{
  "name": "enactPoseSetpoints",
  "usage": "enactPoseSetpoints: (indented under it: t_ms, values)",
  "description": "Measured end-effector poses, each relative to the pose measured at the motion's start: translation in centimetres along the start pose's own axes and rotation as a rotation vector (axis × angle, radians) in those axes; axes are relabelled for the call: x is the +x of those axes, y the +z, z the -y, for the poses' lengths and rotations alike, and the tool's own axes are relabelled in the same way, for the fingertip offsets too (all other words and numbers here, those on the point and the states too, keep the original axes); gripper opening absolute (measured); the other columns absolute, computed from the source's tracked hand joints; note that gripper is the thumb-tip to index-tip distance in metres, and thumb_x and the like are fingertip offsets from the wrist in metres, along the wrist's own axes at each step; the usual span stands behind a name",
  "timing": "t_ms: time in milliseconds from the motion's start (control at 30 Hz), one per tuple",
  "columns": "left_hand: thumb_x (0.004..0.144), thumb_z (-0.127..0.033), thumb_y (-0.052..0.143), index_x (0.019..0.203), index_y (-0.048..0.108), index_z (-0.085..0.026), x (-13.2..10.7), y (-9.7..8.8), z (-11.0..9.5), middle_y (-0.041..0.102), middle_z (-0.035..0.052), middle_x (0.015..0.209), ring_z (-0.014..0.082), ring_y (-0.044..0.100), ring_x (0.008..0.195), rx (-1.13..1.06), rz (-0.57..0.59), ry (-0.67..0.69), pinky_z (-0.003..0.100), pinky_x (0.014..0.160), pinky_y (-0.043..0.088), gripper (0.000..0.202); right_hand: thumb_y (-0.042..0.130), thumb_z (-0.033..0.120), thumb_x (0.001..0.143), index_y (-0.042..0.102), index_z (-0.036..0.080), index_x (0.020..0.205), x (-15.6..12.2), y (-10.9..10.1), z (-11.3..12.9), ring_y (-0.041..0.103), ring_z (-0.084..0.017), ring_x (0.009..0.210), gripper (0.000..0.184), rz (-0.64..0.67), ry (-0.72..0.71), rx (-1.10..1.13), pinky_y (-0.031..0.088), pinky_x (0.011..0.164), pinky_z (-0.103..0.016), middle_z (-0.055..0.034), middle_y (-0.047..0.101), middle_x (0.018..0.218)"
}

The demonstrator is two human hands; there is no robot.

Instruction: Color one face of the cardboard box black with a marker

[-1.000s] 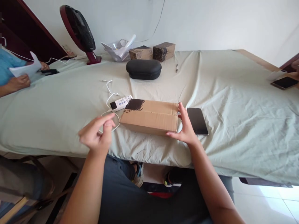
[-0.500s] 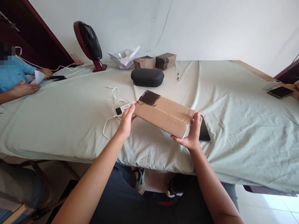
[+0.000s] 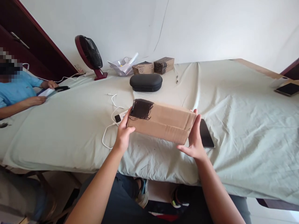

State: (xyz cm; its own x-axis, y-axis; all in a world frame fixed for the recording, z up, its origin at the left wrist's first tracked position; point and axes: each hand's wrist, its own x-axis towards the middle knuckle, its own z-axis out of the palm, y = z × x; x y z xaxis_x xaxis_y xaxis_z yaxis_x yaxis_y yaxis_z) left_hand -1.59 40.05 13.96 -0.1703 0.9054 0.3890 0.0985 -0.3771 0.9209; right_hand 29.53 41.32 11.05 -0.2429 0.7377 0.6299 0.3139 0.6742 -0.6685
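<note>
Cardboard box [image 3: 163, 123] held tilted above near worktop [image 3: 58, 124] edge, left hand [image 3: 122, 132] and right hand [image 3: 195, 141] pressed flat on opposite ends. Scribbled-over black patch [image 3: 141, 109] unreadable. Phone [image 3: 206, 133] right, power bank [image 3: 120, 116] left, both partly hidden behind box.

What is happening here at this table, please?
A person seated at the table, which is covered with a pale green sheet, holds a flat cardboard box by its two ends, the left hand at the end with the black scribble and the right hand at the other. The box is tilted up off the sheet. Beside it lie a dark phone and a white charger with its cable. Further back lies a black case. Another person in a blue shirt sits at the left.
</note>
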Motion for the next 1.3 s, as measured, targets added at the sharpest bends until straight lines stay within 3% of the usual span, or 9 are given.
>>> enactPoseSetpoints:
  t_ms: [133, 333, 467, 567, 667, 767, 1033, 1167, 1300]
  values:
    - [0.092, -0.031, 0.072, 0.156, 0.054, -0.029, -0.2, -0.5, 0.7, 0.054, 0.0111, 0.165, 0.0342, 0.049, 0.156, 0.212, 0.044, 0.169, 0.052, 0.128, 0.045, 0.067, 0.048, 0.095, 0.085, -0.026, 0.046, 0.167, 0.1, 0.4, -0.1, 0.016, -0.037, 0.171, 0.122, -0.034, 0.156, 0.223, 0.045, 0.121, -0.069, -0.0034, -0.007, 0.186]
    - [0.098, -0.021, 0.067, 0.141, 0.061, -0.029, -0.3, 0.1, -0.2, 0.058, 0.0123, 0.161, 0.0308, 0.048, 0.157, 0.505, 0.166, 0.58, 0.059, 0.129, 0.042, 0.044, 0.03, 0.082, 0.095, 0.023, 0.028, 0.173, 0.7, -0.1, -0.5, 0.05, -0.044, 0.153, 0.095, -0.087, 0.309, 0.566, 0.051, 0.116, -0.068, -0.0151, 0.041, 0.173]
    - [0.097, -0.036, 0.075, 0.146, 0.058, -0.034, -0.4, 0.4, -0.5, 0.036, 0.0124, 0.176, 0.0348, 0.028, 0.167, 0.46, 0.246, 0.479, 0.065, 0.133, 0.032, 0.052, 0.047, 0.076, 0.087, 0.046, 0.023, 0.163, 0.3, -0.6, -1.0, 0.06, -0.047, 0.141, 0.092, -0.013, 0.39, 0.627, 0.057, 0.109, -0.065, -0.0187, 0.059, 0.158]
    - [0.087, -0.064, 0.08, 0.155, 0.048, -0.038, -0.5, 0.7, -0.3, 0.013, 0.0111, 0.183, 0.0395, 0.016, 0.169, 0.272, 0.252, 0.345, 0.064, 0.131, 0.034, 0.08, 0.066, 0.071, 0.081, 0.044, 0.029, 0.163, -0.5, -0.2, -1.4, 0.06, -0.044, 0.141, 0.095, -0.008, 0.432, 0.611, 0.058, 0.109, -0.065, -0.0156, 0.061, 0.155]
    - [0.082, -0.076, 0.078, 0.149, 0.051, -0.038, -0.6, 0.9, -0.6, 0.021, 0.01, 0.18, 0.0388, 0.023, 0.168, 0.149, 0.135, 0.374, 0.061, 0.131, 0.036, 0.082, 0.081, 0.058, 0.081, 0.04, 0.029, 0.164, -0.8, 0.4, -1.0, 0.062, -0.039, 0.139, 0.098, 0.134, 0.477, 0.561, 0.059, 0.109, -0.059, -0.0158, 0.061, 0.154]
    - [0.086, -0.064, 0.08, 0.129, 0.058, -0.034, -0.7, 0.6, -1.8, 0.035, 0.0069, 0.171, 0.0359, 0.034, 0.163, 0.226, -0.03, 0.447, 0.06, 0.133, 0.034, 0.057, 0.085, 0.053, 0.084, 0.037, 0.03, 0.167, -0.4, 0.4, -0.3, 0.061, -0.036, 0.143, 0.098, 0.304, 0.479, 0.562, 0.058, 0.113, -0.056, -0.0168, 0.059, 0.157]
    - [0.084, -0.058, 0.076, 0.108, 0.064, -0.03, -1.3, -1.0, -4.9, 0.04, 0.006, 0.159, 0.04, 0.041, 0.153, 0.472, -0.079, 0.663, 0.067, 0.131, 0.031, 0.039, 0.086, 0.053, 0.087, 0.004, 0.046, 0.174, -0.1, 0.3, -1.0, 0.038, -0.04, 0.163, 0.12, 0.204, 0.286, 0.34, 0.047, 0.12, -0.068, -0.0136, 0.017, 0.183]
    - [0.081, -0.067, 0.079, 0.135, 0.054, -0.035, -1.6, -0.5, -4.8, 0.03, 0.0097, 0.169, 0.0452, 0.031, 0.162, 0.395, 0.077, 0.579, 0.072, 0.131, 0.028, 0.068, 0.081, 0.047, 0.093, 0.048, 0.038, 0.163, 0.1, 0.7, -0.1, 0.056, -0.038, 0.151, 0.078, 0.421, 0.174, 0.215, 0.055, 0.117, -0.058, -0.0089, 0.058, 0.163]
    - [0.08, -0.06, 0.086, 0.166, 0.018, -0.041, -1.5, -0.6, -3.7, 0.037, 0.0161, 0.167, 0.0433, 0.046, 0.154, 0.275, 0.27, 0.354, 0.067, 0.123, 0.044, 0.111, 0.064, 0.035, 0.102, 0.068, 0.035, 0.147, 0.5, 1.3, -0.1, 0.069, -0.034, 0.133, 0.044, 0.36, 0.134, 0.093, 0.059, 0.111, -0.055, -0.0061, 0.073, 0.142]
